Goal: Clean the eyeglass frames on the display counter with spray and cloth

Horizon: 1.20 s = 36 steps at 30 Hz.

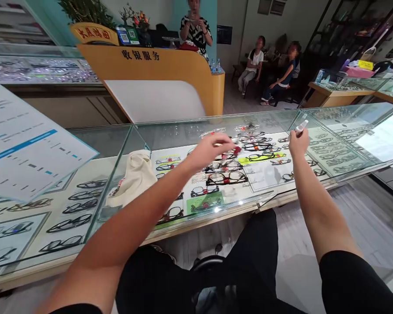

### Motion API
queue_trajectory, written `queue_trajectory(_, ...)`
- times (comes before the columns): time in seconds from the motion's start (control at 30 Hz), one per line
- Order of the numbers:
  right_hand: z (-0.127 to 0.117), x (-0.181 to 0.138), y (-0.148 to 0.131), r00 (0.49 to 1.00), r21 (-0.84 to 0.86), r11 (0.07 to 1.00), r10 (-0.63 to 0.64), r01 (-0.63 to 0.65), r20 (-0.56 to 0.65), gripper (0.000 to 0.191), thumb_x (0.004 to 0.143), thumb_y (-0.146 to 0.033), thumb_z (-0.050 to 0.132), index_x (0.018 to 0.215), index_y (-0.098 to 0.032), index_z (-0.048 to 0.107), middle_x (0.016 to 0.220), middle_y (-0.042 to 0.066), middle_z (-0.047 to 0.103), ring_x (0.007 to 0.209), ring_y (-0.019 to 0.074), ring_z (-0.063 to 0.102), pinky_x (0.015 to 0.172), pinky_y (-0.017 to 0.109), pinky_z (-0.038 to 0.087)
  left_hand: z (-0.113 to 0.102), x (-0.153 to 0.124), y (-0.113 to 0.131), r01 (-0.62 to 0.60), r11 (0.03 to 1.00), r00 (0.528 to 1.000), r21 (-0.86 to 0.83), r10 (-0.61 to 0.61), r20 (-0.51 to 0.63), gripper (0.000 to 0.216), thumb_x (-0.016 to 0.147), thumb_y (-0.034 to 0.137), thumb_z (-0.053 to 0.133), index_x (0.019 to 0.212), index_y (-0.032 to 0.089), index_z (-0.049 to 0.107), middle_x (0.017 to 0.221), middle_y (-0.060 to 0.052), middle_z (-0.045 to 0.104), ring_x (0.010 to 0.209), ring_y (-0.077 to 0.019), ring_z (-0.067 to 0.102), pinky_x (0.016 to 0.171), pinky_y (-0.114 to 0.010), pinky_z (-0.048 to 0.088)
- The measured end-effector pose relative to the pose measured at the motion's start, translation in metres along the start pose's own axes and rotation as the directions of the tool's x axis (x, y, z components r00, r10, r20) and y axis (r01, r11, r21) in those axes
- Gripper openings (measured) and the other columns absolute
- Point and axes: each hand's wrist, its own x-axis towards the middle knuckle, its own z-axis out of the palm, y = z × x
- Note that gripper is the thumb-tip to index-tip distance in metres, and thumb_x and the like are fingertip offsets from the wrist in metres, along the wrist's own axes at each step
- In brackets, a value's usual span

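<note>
My left hand (212, 150) reaches over the glass counter, its fingers drawn together near a small red-and-white item (236, 151). Blur hides what exactly is between the fingertips. Held upright in my right hand (299, 141) is a small white bottle (301, 126) with a clear cap or nozzle. Under and around my left hand lie several eyeglasses, among them a dark-rimmed pair (227, 178) with a red tag. Another pair of glasses (205, 205) rests on a green card, and a further pair (262, 157) lies on a yellow one.
A cream cloth bag (136, 174) sits on the counter to my left, near a printed sheet (29, 144). More frames (70, 222) fill the neighbouring display sections. Beyond the glass stands a wooden cashier desk (170, 65) with a person (196, 30) behind it; two people sit farther back.
</note>
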Motion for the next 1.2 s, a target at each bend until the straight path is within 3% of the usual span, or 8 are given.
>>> queue_trajectory(0.1, 0.006, -0.012, -0.033, 0.985, 0.07, 0.984, -0.161, 0.165, -0.054, 0.023, 0.099, -0.048, 0.065, 0.099, -0.028, 0.054, 0.098, 0.009, 0.071, 0.1, 0.0326, 0.071, 0.105, 0.054, 0.056, -0.059, -0.028, -0.013, 0.034, 0.962, 0.969, -0.271, -0.098, -0.227, 0.038, 0.072, 0.052, 0.101, 0.091, 0.021, 0.089, 0.11, -0.009, 0.083, 0.102, -0.0225, 0.071, 0.095, -0.035, 0.056)
queue_trajectory(0.2, 0.02, -0.05, -0.095, 0.946, 0.302, 0.907, -0.321, 0.294, 0.042, 0.039, 0.106, -0.064, 0.061, 0.102, -0.026, 0.061, 0.097, 0.009, 0.072, 0.096, 0.0293, 0.073, 0.095, 0.048, 0.059, -0.093, -0.048, -0.019, -0.002, 0.927, 0.928, -0.376, -0.139, -0.345, 0.051, 0.067, 0.052, 0.105, 0.105, 0.021, 0.091, 0.126, -0.012, 0.086, 0.12, -0.0267, 0.075, 0.101, -0.035, 0.06)
queue_trajectory(0.37, 0.045, -0.165, -0.218, 0.744, 0.669, 0.705, -0.573, 0.236, 0.342, 0.049, 0.097, -0.074, 0.076, 0.104, -0.026, 0.072, 0.095, 0.004, 0.074, 0.082, 0.0219, 0.067, 0.078, 0.039, 0.055, -0.101, -0.066, -0.014, -0.064, 0.898, 0.94, -0.436, -0.093, -0.328, 0.051, 0.069, 0.049, 0.105, 0.109, 0.02, 0.089, 0.163, -0.015, 0.073, 0.163, -0.0364, 0.056, 0.124, -0.043, 0.055)
queue_trajectory(0.5, 0.058, -0.238, -0.273, 0.603, 0.703, 0.687, -0.644, 0.185, 0.471, 0.032, 0.096, -0.052, 0.085, 0.112, -0.027, 0.07, 0.101, 0.003, 0.078, 0.089, 0.0239, 0.068, 0.085, 0.04, 0.056, -0.097, -0.071, -0.011, -0.064, 0.863, 0.961, -0.501, -0.083, -0.265, 0.054, 0.065, 0.051, 0.108, 0.104, 0.02, 0.088, 0.149, -0.016, 0.08, 0.16, -0.0402, 0.06, 0.129, -0.051, 0.054)
queue_trajectory(0.63, 0.062, -0.262, -0.285, 0.579, 0.614, 0.681, -0.706, 0.399, 0.407, 0.014, 0.095, -0.028, 0.08, 0.107, -0.026, 0.072, 0.11, 0.01, 0.076, 0.105, 0.0325, 0.066, 0.096, 0.048, 0.054, -0.1, -0.073, -0.013, -0.024, 0.852, 0.974, -0.523, -0.097, -0.205, 0.063, 0.061, 0.06, 0.111, 0.103, 0.019, 0.088, 0.114, -0.012, 0.087, 0.119, -0.0332, 0.081, 0.111, -0.05, 0.066)
queue_trajectory(0.77, 0.059, -0.265, -0.283, 0.488, 0.531, 0.627, -0.778, 0.571, 0.394, 0.031, 0.091, -0.013, 0.073, 0.12, -0.026, 0.077, 0.118, 0.013, 0.069, 0.108, 0.0359, 0.061, 0.094, 0.05, 0.052, -0.104, -0.077, -0.011, -0.015, 0.862, 0.978, -0.506, -0.092, -0.186, 0.059, 0.068, 0.06, 0.109, 0.102, 0.017, 0.086, 0.1, -0.008, 0.084, 0.087, -0.0201, 0.076, 0.094, -0.04, 0.068)
queue_trajectory(1.1, 0.054, -0.251, -0.271, 0.322, 0.562, 0.478, -0.876, 0.675, 0.359, 0.039, 0.104, -0.045, 0.075, 0.142, -0.035, 0.079, 0.112, 0.011, 0.064, 0.105, 0.0366, 0.056, 0.095, 0.053, 0.047, -0.106, -0.08, -0.011, -0.008, 0.827, 0.985, -0.562, -0.09, -0.147, 0.066, 0.07, 0.062, 0.108, 0.119, 0.022, 0.088, 0.123, -0.011, 0.084, 0.091, -0.0203, 0.076, 0.084, -0.035, 0.065)
queue_trajectory(1.2, 0.05, -0.246, -0.27, 0.36, 0.692, 0.499, -0.864, 0.522, 0.351, 0.041, 0.112, -0.045, 0.06, 0.149, -0.036, 0.076, 0.11, 0.009, 0.062, 0.105, 0.034, 0.059, 0.099, 0.053, 0.049, -0.109, -0.079, -0.014, -0.016, 0.819, 0.979, -0.574, -0.103, -0.174, 0.064, 0.069, 0.061, 0.109, 0.115, 0.022, 0.087, 0.118, -0.009, 0.084, 0.092, -0.0206, 0.076, 0.083, -0.035, 0.066)
